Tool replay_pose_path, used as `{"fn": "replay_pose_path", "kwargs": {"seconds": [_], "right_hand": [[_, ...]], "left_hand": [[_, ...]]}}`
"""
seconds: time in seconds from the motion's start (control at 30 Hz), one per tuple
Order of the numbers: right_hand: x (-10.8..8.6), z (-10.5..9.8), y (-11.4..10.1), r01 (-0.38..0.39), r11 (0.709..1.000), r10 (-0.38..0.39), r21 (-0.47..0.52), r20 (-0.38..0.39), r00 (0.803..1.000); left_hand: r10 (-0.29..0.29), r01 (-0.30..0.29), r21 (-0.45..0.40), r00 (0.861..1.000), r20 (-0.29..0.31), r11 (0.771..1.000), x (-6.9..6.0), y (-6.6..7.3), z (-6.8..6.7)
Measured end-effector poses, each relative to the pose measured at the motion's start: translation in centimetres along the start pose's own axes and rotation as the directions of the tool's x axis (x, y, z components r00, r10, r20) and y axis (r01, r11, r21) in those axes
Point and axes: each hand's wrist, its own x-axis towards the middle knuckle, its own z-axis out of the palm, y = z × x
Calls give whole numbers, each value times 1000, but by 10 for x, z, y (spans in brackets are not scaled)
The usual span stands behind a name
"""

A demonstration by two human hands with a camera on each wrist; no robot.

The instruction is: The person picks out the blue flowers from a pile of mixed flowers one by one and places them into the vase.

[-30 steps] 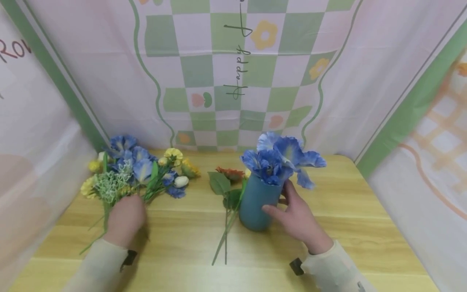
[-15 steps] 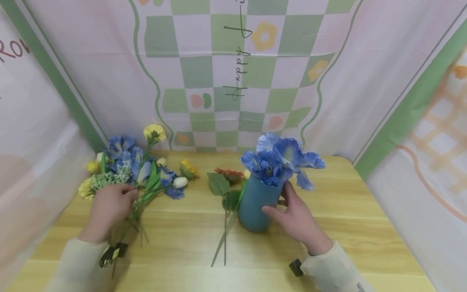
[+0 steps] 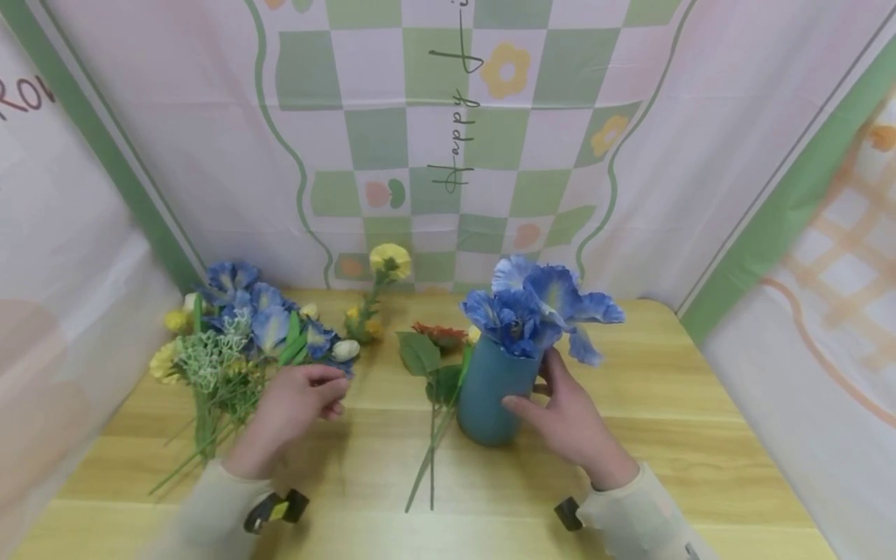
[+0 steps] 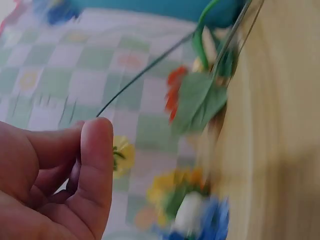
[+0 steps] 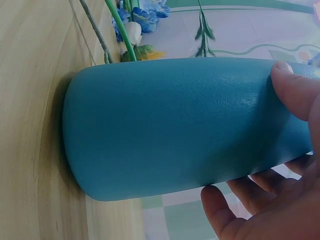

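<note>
Our right hand (image 3: 568,424) curls around the blue vase (image 3: 490,397). Left of it, our left hand (image 3: 299,400) pinches a yellow flower (image 3: 390,261).

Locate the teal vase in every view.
Head: the teal vase, right of centre, held by the right hand.
Left wrist: only a strip of the teal vase, along the top edge.
Right wrist: the teal vase appears sideways across the middle, base toward the left.
Shared landmark: the wooden table, along the bottom, right side and left side respectively.
</note>
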Motion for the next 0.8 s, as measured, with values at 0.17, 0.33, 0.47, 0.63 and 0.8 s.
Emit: {"fn": "replay_pose_path", "kwargs": {"seconds": [0.17, 0.33, 0.47, 0.63, 0.8], "right_hand": [[0, 0, 0, 2, 1000, -2, -1, 1, 1000], [0, -1, -2, 15, 1000, -15, -6, -5, 1000], [0, -1, -2, 16, 1000, -16, -4, -3, 1000], [0, 0, -1, 20, 1000, -20, 2, 2, 1000], [0, 0, 0, 10, 1000, -10, -3, -2, 1000]], "left_hand": [[84, -90, 74, 994, 75, 993, 2, 10, 43], [225, -259, 208, 958, 175, 943, 8, 15, 78], [286, -347, 281, 929, 235, 895, 14, 10, 99], [284, -361, 295, 919, 272, 885, 15, 2, 110], [278, -376, 364, 914, 295, 852, 11, 1, 112]]}}
